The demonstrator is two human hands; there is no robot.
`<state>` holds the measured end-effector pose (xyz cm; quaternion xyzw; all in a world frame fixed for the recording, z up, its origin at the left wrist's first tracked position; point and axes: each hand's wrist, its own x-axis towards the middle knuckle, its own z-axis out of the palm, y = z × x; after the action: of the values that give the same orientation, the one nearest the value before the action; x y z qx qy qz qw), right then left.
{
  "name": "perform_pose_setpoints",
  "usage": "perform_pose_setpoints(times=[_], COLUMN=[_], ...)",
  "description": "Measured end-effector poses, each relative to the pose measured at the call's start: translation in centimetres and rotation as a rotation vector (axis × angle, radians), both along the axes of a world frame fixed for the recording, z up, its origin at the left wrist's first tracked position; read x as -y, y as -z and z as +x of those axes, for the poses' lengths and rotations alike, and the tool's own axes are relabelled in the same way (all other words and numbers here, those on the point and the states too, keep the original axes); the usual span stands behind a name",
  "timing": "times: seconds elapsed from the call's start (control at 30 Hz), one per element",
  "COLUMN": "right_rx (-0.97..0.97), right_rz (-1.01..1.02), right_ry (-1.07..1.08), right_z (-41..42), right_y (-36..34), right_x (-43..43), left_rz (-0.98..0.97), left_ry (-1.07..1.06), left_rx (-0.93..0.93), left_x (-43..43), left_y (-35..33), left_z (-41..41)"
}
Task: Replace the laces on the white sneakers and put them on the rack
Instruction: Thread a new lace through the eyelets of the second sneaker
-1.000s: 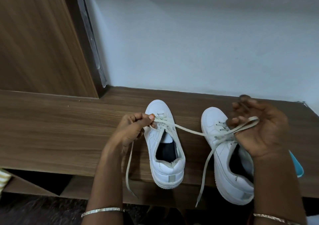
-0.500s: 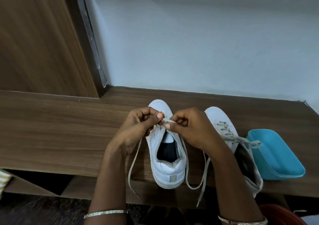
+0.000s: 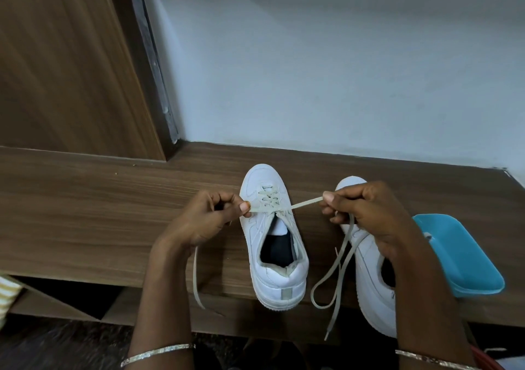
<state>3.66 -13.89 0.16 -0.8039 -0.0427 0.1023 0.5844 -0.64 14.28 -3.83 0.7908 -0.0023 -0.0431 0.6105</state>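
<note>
Hidden or cut off: the second white sneaker (image 3: 369, 298) is largely covered by the right hand (image 3: 366, 213) and its forearm. Only its toe cap, one side and its heel are seen, and its lacing cannot be made out. A red object (image 3: 483, 358) at the bottom right corner and a striped cloth (image 3: 7, 290) at the left edge are both cut off and not identified.

Task item: the white low-top sneaker with a dark insole (image 3: 272, 256) stands upright at the front edge of the brown wood-grain tabletop (image 3: 85, 213), between both hands. A pale grey flat lace (image 3: 306, 201) is threaded through its eyelets. The left hand (image 3: 210, 219) is curled, with the lace pinched between thumb and forefinger just beside the eyelets, and a tail hangs below it. The other run is pinched by the right hand and drawn taut. The remainder hangs looped between the sneakers.

Surroundings: a turquoise plastic tray (image 3: 460, 259) lies right of the second sneaker, partly behind the forearm. A brown wooden panel (image 3: 56, 57) stands at the rear left.
</note>
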Motion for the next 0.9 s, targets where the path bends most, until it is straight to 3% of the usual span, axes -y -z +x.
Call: perform_pose_setpoints(times=[0.4, 0.53, 0.7, 0.9], right_rx=[-0.104, -0.143, -0.124, 0.023], right_rz=[-0.181, -0.243, -0.196, -0.334], right_ry=[0.065, -0.047, -0.178, -0.271], right_z=[0.0, -0.2, -0.6, -0.9], right_y=[0.5, 0.2, 0.0, 0.8], right_x=[-0.1, -0.1, -0.7, -4.0], left_rz=[0.083, -0.01, -0.01, 0.359], left_ry=[-0.001, 0.024, 0.064, 0.037], left_rx=[-0.052, -0.128, -0.089, 0.046], left_x=[-1.1, -0.9, 0.8, 4.4], left_y=[0.8, 0.6, 0.2, 0.1], left_z=[-0.3, -0.5, 0.1, 0.9])
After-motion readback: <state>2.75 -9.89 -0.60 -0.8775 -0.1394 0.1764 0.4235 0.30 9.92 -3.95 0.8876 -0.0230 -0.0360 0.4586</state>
